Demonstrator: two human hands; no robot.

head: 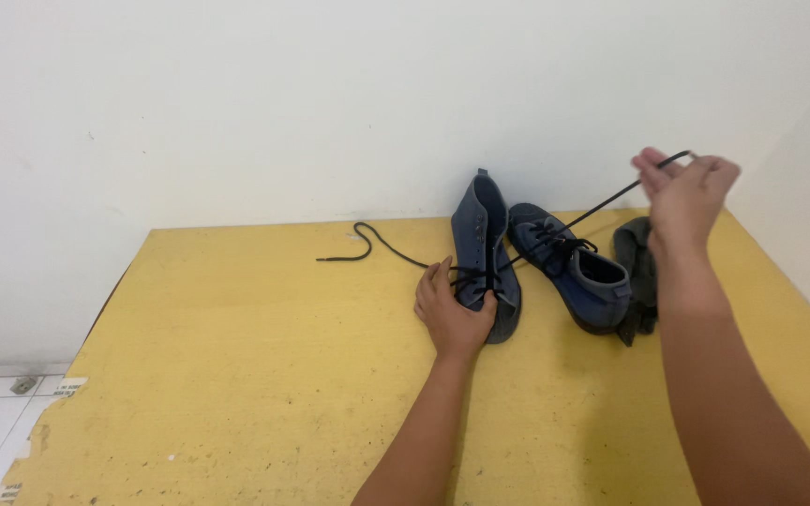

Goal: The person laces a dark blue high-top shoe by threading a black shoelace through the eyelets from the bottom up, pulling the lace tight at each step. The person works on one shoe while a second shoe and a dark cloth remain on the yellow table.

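From the head camera I take the near blue shoe (482,245) as my landmark; it stands on the yellow table (236,375), toe toward me and heel up toward the white wall (236,94).

My left hand (452,307) is clamped on the toe end of that shoe, fingers curled over the left side and thumb across the front by the lowest eyelets. I read this as a brace: it pins the shoe down so it does not slide or tip while the lace is drawn.

My right hand (684,192) is raised up and to the right of the shoe, well clear of the table. Its fingers are closed in a pinch on the free end of the black lace (602,204), which runs taut and straight from the shoe's eyelets up to the fingertips. Held that high, the hand takes the slack out of the lace.

The other end of the lace (367,239) lies loose on the table to the left of the shoe, curling away in a hook shape.

Just right of the landmark shoe sits the second blue shoe (578,272), already laced and lying tilted. Beyond it, further right, is a dark grey cloth (637,267), touching that second shoe.
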